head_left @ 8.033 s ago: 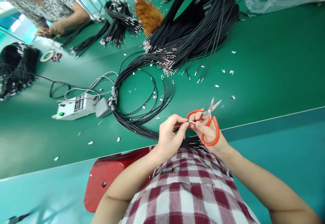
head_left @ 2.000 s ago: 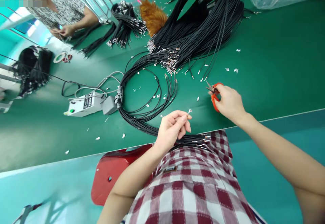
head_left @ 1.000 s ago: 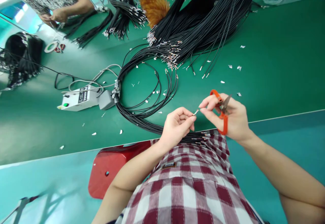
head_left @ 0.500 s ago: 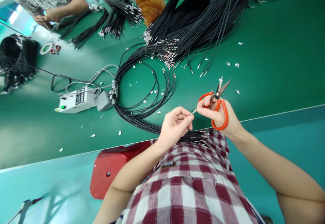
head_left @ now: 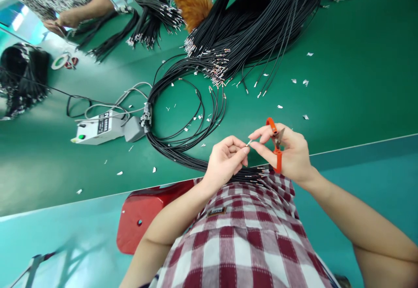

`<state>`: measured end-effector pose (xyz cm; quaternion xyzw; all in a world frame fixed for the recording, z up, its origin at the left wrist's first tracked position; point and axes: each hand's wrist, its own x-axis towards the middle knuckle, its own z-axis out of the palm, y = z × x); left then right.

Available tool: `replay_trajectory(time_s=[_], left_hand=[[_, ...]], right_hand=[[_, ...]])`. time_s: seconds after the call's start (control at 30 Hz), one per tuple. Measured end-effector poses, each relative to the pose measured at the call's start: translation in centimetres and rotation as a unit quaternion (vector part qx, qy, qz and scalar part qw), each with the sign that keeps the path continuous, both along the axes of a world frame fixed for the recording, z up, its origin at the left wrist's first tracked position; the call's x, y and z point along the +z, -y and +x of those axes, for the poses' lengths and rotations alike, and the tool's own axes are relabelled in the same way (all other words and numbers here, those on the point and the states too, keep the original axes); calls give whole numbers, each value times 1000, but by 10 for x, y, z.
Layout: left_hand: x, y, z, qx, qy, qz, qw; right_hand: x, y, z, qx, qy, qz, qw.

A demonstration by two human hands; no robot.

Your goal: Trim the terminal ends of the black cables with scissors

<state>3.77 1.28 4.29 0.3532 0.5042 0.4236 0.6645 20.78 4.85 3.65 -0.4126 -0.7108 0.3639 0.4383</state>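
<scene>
Green table bare right of both hands.

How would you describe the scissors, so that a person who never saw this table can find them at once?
Look at the near edge of the green table, just in front of the person's checked shirt. There the right hand carries the scissors hooked on its fingers. Their orange handles set them apart: everything nearby is black wire or small white scraps.

Your big green table is carrying a lot. A heap of black wires is lying at twelve o'clock, a wire ring is curling at the middle, a white box is sitting at nine o'clock, and tiny white bits are lying at two o'clock.
</scene>
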Motion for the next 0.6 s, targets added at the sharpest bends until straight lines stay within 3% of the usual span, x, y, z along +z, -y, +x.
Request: replay_trajectory(time_s=[0.1, 0.2, 0.3, 0.37, 0.47, 0.53, 0.6], left_hand=[[-1, 0, 1, 0, -1, -2, 1000], [-3, 0, 2, -5, 6, -3, 1000], [-5, -1, 5, -7, 7, 9, 1000], [-6, -1, 8, 3, 11, 28, 1000], [-6, 0, 9, 6, 3, 34, 999], [-5, 1, 7, 1, -10, 25, 1000], [-4, 2, 5, 0, -15, 24, 1000]], right_hand=[[0, -7, 6, 33, 96, 162, 982], [4, -11, 8, 65, 188, 312, 929], [9, -7, 4, 66, 223, 367, 901], [9, -2, 0, 81, 183, 318, 927], [6, 2, -2, 83, 37, 144, 985], [2, -1, 1, 18, -62, 19, 998], [-2, -5, 4, -33, -114, -70, 990]])
